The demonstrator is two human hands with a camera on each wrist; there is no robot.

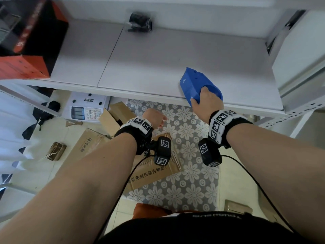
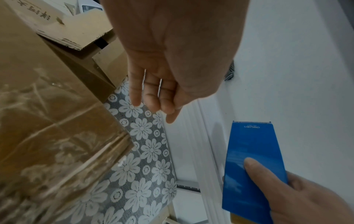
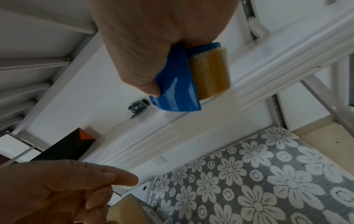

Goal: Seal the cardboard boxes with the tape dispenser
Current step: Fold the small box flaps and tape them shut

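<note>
Blue tape dispenser sat at the white shelf's front edge, right hand wrapped around its rear. Left hand hung loose, holding nothing, over the cardboard boxes below. I'd lift it level, keeping the amber tape roll unsnagged.

In our right wrist view, our right hand grips the blue tape dispenser, its amber tape roll exposed, over the white shelf near its front edge. Our left hand shows bottom-left, fingers loosely extended.
</note>
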